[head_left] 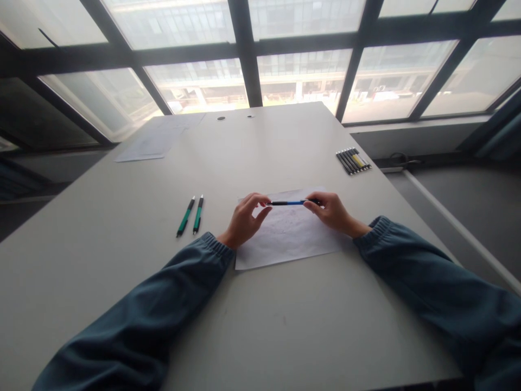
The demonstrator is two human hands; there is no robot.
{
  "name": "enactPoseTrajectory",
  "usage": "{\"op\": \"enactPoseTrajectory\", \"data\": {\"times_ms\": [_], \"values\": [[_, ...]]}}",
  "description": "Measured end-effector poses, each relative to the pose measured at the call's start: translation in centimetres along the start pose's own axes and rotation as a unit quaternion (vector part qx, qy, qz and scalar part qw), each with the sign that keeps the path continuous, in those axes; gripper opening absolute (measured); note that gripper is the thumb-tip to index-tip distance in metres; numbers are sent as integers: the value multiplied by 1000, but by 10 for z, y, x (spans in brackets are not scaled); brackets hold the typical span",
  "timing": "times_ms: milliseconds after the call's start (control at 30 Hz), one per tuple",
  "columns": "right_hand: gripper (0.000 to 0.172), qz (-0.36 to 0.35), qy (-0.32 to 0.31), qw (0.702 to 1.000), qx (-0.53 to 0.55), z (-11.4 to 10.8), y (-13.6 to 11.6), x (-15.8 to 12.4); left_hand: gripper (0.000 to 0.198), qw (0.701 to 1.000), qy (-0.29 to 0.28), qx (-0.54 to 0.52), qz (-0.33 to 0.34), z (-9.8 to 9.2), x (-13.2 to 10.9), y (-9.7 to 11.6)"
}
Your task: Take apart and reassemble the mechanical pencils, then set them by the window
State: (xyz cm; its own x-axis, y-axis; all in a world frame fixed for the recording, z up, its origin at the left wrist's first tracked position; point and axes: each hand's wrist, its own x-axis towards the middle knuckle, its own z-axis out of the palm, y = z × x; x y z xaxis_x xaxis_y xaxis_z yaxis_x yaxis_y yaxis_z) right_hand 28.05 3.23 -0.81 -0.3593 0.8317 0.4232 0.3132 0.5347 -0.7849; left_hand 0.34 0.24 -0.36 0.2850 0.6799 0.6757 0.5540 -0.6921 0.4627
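Observation:
A blue pen (293, 203) with dark ends is held level between my two hands, above a sheet of white paper (280, 244). The fingertips of my left hand (245, 218) are at its left end. My right hand (330, 212) pinches the right end between thumb and fingers, hiding part of it. Faint marks show on the paper, too weak to read. To the left of my left hand lie two green pens, one farther left (185, 217) and one nearer (198, 215), both with dark grips.
Several dark pens (348, 162), one with a yellow part, lie in a row near the right edge of the white table (260, 157). More paper sheets (142, 144) lie at the far left. Windows (303, 76) stand beyond the table.

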Motion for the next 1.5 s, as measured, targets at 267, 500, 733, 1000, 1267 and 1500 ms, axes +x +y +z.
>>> {"op": "enactPoseTrajectory", "data": {"times_ms": [267,500,733,1000,1267,1500], "values": [[38,-2,-3,1000,6,0,-1,0,9,1000,-8,-7,-23,0,1,3],[35,-13,-13,1000,4,0,0,-1,29,999,-43,16,-15,-1,1,4],[33,-33,-8,999,-5,0,-1,-1,52,997,-75,-32,-13,0,-1,-1],[32,-23,11,1000,-4,1,3,0,25,1000,-2,-20,17,-1,2,3],[31,-22,6,1000,-2,0,3,0,6,998,13,-44,35,1,1,3],[34,-19,4,1000,-8,0,5,-1,8,998,3,-55,18,2,0,1]]}}
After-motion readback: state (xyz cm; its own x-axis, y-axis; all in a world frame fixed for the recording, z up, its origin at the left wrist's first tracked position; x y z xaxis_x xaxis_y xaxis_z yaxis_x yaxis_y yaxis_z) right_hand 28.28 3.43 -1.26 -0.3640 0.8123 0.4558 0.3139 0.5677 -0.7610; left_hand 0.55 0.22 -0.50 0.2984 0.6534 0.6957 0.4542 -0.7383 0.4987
